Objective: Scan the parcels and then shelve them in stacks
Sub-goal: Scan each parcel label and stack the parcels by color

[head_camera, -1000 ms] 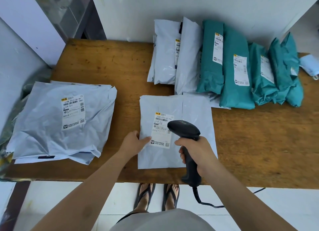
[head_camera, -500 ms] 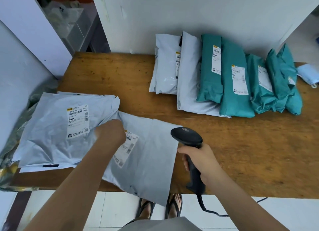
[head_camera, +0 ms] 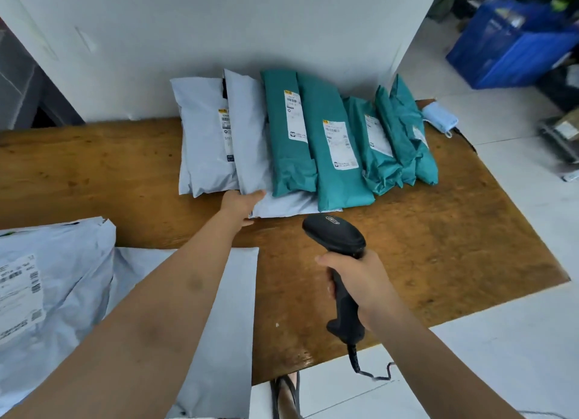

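Overlooking a crumpled grey stack (head_camera: 62, 277) at nine o'clock, label up. Pinching with the left hand (head_camera: 241, 203) the near corner of a white parcel (head_camera: 250, 130) at twelve o'clock, overlapped by teal parcels (head_camera: 338, 168). Clasping the black scanner (head_camera: 338, 237) in the right hand (head_camera: 360, 284) at five o'clock. Glimpsing a blue crate (head_camera: 513, 55) at two o'clock, contents blurred.

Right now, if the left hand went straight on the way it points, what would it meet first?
The white parcel: the left hand seems to pinch its near corner. Straight on it would slide along that parcel towards the leftmost teal parcel, though depth is unclear.
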### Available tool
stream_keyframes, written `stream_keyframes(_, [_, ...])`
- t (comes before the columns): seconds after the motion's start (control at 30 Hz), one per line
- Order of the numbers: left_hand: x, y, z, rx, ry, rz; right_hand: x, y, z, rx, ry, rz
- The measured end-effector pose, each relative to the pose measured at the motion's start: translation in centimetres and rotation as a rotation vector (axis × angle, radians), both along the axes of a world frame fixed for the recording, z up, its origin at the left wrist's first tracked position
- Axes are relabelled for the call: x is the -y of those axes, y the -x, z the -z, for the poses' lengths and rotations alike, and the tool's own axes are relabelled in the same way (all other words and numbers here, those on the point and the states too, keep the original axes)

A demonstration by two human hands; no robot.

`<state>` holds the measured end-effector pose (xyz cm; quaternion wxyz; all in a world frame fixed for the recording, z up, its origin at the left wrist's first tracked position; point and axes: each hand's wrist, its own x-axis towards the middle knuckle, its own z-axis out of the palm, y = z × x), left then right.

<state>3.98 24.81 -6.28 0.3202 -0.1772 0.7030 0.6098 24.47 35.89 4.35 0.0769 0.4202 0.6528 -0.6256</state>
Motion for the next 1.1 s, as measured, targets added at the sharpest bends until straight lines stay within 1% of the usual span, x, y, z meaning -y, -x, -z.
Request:
stream_keyframes(0.03, [-0.7, 0.2, -0.2, -0.012, -0.009, -0.017, -0.3, -0.1, 0.0, 0.001, 0.0, 0.005])
stream_keyframes(0.13, [-1.9, 0.2, -2.2, -0.195, 0.01, -0.032, -0.9, -0.3, 0.0, 0.008, 0.015, 0.02])
stream_keyframes(0.2, [-1.3, -0.7, -4.1, -0.235, -0.097, -0.056, -0.9, -0.2, 0.1, 0.012, 0.025, 0.021])
stream_keyframes(0.27, [0.7, -2.5, -5.0, -0.235, -0.224, -0.081, -0.6, 0.0, 0.1, 0.005, 0.032, 0.016])
stream_keyframes(0.3, [2.3, -3.8, -4.7, -0.219, -0.253, -0.096, -0.4, 0.0, 0.1, -0.002, 0.035, 0.01])
stream_keyframes(0.33, [4.1, -5.4, -4.0, -0.188, -0.24, -0.104, 0.0, 0.1, 0.1, -0.011, 0.038, -0.003])
stream_keyframes(0.37, [6.0, -7.3, -3.2, -0.149, -0.177, -0.094, 0.3, 0.2, 0.1, -0.02, 0.041, -0.019])
stream_keyframes(0.47, [11.4, -12.9, -1.1, -0.028, 0.127, 0.027, 1.6, 0.5, 0.6, -0.016, 0.08, -0.046])
stream_keyframes(0.53, [14.3, -15.8, -0.2, 0.077, 0.245, 0.104, 2.7, 0.6, 1.1, 0.008, 0.111, -0.075])
stream_keyframes(0.63, [16.9, -18.1, 0.6, 0.217, 0.291, 0.13, 4.4, 0.6, 1.8, 0.051, 0.131, -0.142])
stream_keyframes(0.73, [17.2, -18.7, 1.0, 0.273, 0.368, 0.191, 5.8, 0.4, 2.5, 0.084, 0.138, -0.184])
stream_keyframes(0.83, [16.8, -18.8, 1.1, 0.256, 0.412, 0.216, 6.6, 0.3, 3.0, 0.111, 0.151, -0.174])
stream_keyframes(1.0, [16.8, -19.3, 2.2, 0.2, 0.382, 0.16, 7.0, -0.2, 3.1, 0.114, 0.158, -0.138])
stream_keyframes(1.1, [17.0, -19.6, 2.5, 0.179, 0.384, 0.176, 7.2, -0.3, 3.1, 0.098, 0.142, -0.135])
